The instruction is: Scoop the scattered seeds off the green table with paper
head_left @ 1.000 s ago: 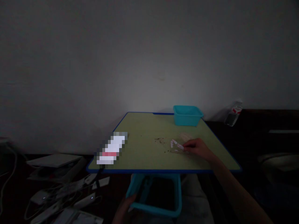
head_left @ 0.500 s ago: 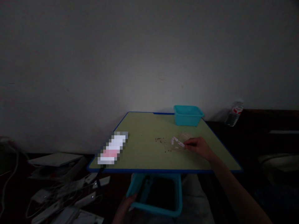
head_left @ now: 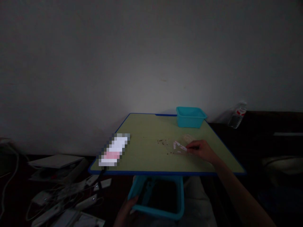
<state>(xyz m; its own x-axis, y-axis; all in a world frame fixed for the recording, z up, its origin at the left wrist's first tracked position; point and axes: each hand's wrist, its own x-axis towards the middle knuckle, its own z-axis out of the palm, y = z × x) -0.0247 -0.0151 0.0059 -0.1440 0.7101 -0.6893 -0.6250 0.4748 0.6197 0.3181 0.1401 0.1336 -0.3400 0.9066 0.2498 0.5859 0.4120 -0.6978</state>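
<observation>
My left hand (head_left: pixel 127 206) is closed on the left rim of a blue plastic basin (head_left: pixel 158 212), held below the table's front edge. Dark contents fill much of the basin, too dim to make out. Over the table, my right hand (head_left: pixel 201 150) pinches the right end of a thin pale pink-and-white piece (head_left: pixel 183 148), which looks partly see-through. Its exact kind cannot be told. Just left of it lie small dark bits (head_left: pixel 163 142) scattered on the tabletop. Behind the fingers sits a small pile of pale grains (head_left: pixel 188 137).
The yellowish table (head_left: pixel 139 126) has a blue edge. A second blue basin (head_left: pixel 190 121) stands at its back right corner. A blurred-out phone-like screen (head_left: pixel 115 149) lies at the left. Cables and power strips (head_left: pixel 86 201) clutter the lower left. A plastic bottle (head_left: pixel 237 116) leans at right.
The pale piece has tilted and shifted slightly down and left with my right fingers. The left hand and its basin have barely moved.
</observation>
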